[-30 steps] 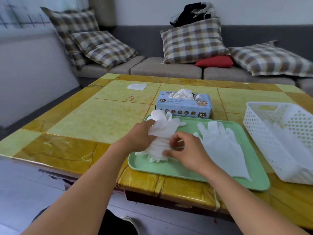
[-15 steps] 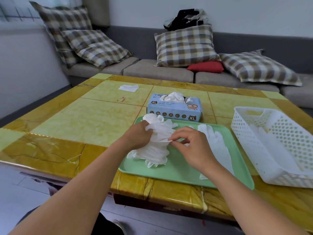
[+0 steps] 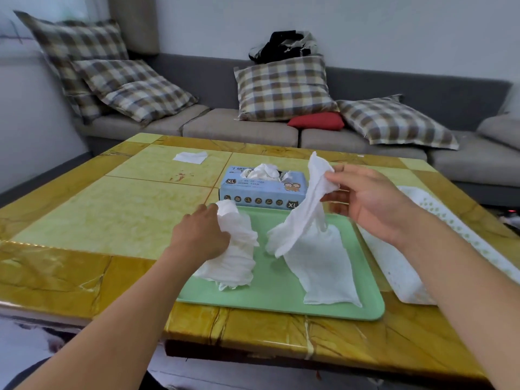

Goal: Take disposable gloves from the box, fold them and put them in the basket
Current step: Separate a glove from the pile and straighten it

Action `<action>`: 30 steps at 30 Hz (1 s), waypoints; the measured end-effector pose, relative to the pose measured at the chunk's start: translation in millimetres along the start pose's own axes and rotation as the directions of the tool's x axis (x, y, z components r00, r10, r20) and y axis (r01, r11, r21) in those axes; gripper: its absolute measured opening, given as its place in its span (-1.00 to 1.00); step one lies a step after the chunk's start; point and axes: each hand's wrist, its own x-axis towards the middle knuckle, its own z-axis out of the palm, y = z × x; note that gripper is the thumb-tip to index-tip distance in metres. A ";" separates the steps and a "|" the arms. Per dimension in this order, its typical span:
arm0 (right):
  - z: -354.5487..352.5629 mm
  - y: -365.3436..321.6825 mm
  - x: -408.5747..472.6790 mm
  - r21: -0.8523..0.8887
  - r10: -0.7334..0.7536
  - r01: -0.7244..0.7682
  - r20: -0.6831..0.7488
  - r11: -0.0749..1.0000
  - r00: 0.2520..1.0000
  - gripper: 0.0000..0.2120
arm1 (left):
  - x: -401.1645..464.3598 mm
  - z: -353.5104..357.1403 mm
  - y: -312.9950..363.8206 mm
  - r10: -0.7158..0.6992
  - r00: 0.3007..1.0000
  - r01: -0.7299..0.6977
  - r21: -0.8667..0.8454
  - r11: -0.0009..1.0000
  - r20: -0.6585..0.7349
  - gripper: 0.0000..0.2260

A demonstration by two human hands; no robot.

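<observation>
basket [image 3: 439, 218] part-hidden by R hand [image 3: 374, 201]

Grey sofa [image 3: 281, 130] with plaid cushions [image 3: 284, 88] against a pale wall [image 3: 365, 29], behind a yellow table [image 3: 98, 215].

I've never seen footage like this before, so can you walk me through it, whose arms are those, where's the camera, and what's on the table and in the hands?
No machine here: the arms belong to a person, filmed by one wide-angle camera worn on their head, looking forward and down. On the yellow table sits a green tray, with a blue box of XL disposable gloves behind it and a white perforated basket to the right. The left hand grips a bunched stack of white gloves resting on the tray. The right hand pinches a single glove, lifted above another glove lying flat on the tray. A white scrap lies further back, and a sofa with plaid cushions stands behind.
</observation>
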 end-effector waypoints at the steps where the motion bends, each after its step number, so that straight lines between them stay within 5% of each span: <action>1: -5.2 -12.0 -1.4 -0.091 -0.034 0.035 0.021 0.995 0.999 -0.97 | -3.2 -8.1 7.0 0.019 0.997 -0.018 0.014 1.000 -0.071 -0.47; 3: -12.9 -29.3 -4.6 -0.130 -0.050 0.057 0.056 0.990 0.997 -0.92 | -15.5 -23.9 27.6 0.140 0.946 -0.210 -0.223 0.952 -0.292 -0.50; 5: -15.7 -39.4 -7.8 -0.116 -0.024 0.037 0.110 0.993 0.994 -0.90 | -32.6 -35.1 58.3 0.273 0.890 -0.450 -0.604 0.658 -0.366 -0.61; 7: -16.8 -43.6 -11.9 -0.164 -0.014 0.043 0.177 0.985 0.984 -0.89 | -48.9 -35.7 90.9 0.429 0.875 -0.407 -0.821 0.400 -0.225 -0.53; 12: -29.3 -57.6 -21.6 -0.077 -0.081 0.105 0.269 0.992 0.960 -0.73 | -39.7 -37.8 130.5 0.430 0.901 -0.194 -0.943 0.270 -0.063 0.00; 15: -42.9 -59.7 -17.6 0.088 -0.097 0.075 0.273 0.993 0.957 -0.77 | -28.5 -48.5 137.1 0.535 0.845 -0.138 -0.975 0.173 -0.024 -0.38; 20: -55.3 -28.5 -16.3 0.155 -0.041 0.014 0.170 0.988 0.985 -0.63 | -32.1 -50.4 143.4 0.470 0.882 -0.137 -0.976 0.168 -0.042 -0.73; 26: -53.7 13.7 -23.6 0.212 0.001 -0.027 0.123 0.977 0.992 -0.55 | -36.7 -44.6 137.5 0.432 0.900 -0.235 -0.898 0.373 -0.056 -0.82; 30: -52.1 3.7 -24.9 0.324 -0.039 0.005 0.097 0.946 0.995 -0.59 | -41.0 -39.7 140.3 0.424 0.886 -0.365 -0.844 0.394 -0.186 -0.90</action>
